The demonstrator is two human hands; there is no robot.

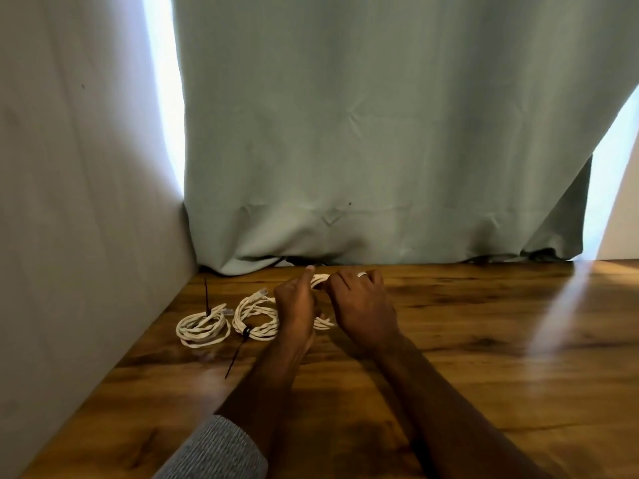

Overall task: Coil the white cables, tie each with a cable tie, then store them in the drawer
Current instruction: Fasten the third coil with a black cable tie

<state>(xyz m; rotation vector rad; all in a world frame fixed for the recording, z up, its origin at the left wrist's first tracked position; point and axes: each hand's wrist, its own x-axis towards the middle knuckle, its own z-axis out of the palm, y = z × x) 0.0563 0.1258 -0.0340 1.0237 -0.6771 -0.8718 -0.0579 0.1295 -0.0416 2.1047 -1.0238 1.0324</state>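
Both hands [332, 305] grip 3rd coil [323, 323].

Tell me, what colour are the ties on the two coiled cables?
Black. Both cable ties show dark against the white cables in the head view.

Three cable coils [203, 327]; two ties [206, 299]

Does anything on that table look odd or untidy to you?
Only slightly: the two tied coils, the left coil and the middle coil, have long untrimmed black tie tails sticking out, one upward, one toward the camera. Nothing looks spilled or damaged.
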